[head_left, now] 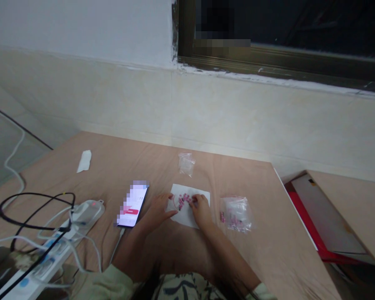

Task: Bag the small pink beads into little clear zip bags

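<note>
A white sheet of paper (189,219) lies on the table, bearing a cluster of small pink beads (183,201). My left hand (158,209) rests at the sheet's left edge, thumb and fingers apart. A thin reddish line, perhaps a thread, curves on the paper near those fingertips. My right hand (201,208) reaches over the right side of the paper. Its thumb and forefinger are pinched together at the edge of the beads; whatever is between them is too small to make out.
Right of the paper lies a clear plastic bag (237,213) with pink bits inside. Another clear bag (186,163) sits behind it. A lit phone (133,205) on a cable is to the left, near a power strip (84,214) with tangled cords. A white scrap (84,161) lies farther back.
</note>
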Tool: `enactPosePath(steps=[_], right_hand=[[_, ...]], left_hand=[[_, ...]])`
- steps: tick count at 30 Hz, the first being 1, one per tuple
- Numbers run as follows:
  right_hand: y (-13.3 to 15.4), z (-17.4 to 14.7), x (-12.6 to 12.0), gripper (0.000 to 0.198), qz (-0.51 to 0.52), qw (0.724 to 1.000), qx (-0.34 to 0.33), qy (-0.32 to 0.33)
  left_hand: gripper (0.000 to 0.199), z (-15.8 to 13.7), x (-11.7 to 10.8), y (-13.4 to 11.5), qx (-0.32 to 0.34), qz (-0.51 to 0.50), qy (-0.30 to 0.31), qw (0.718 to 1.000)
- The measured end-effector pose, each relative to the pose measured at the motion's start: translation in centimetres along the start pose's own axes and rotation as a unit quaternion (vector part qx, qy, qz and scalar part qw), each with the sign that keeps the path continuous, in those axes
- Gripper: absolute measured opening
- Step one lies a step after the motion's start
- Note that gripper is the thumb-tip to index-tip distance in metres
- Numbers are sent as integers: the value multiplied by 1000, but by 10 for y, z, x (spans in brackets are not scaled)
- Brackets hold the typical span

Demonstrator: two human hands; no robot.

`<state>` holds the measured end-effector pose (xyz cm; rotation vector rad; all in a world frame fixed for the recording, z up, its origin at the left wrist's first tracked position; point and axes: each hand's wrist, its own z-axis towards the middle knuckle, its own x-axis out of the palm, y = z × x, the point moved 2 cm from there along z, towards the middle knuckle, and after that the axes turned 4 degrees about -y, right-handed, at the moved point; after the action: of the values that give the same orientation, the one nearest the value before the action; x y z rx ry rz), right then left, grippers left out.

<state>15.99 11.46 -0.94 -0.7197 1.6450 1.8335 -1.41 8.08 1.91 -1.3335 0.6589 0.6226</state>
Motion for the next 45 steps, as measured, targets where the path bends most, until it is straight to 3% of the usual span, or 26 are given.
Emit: enactPosePath(steps=[5,9,13,19,24,29,36,40,45], right_hand=[[-1,1,-1,10,14,1000,1,21],[15,-4,-6,9,102,994,28,13],[32,-12,-5,9,180,982,4,49],[11,-8,0,13,36,999,10,-34],[4,0,7,10,-45,999,-23,0],[9,2,4,9,-42,999,-15,7],[35,-5,-2,8,116,991,-59,33],[24,2,4,17,60,998,0,-15],[11,12,10,20,-18,1000,-19,10]], left_hand=[[44,4,-1,-4,-8,17,-1,1000],[44,1,8,0,1,23,-1,1000],[46,-4,17,4,1,20,0,1000],[45,-7,10,5,-7,17,-17,1000],[43,0,4,-1,-14,14,-11,1000],[42,5,5,-4,-14,15,-17,1000],[42,3,13,1,-5,35,-14,999],[44,2,9,1,-16,53,-12,998],[44,4,4,2,-8,52,-21,998]])
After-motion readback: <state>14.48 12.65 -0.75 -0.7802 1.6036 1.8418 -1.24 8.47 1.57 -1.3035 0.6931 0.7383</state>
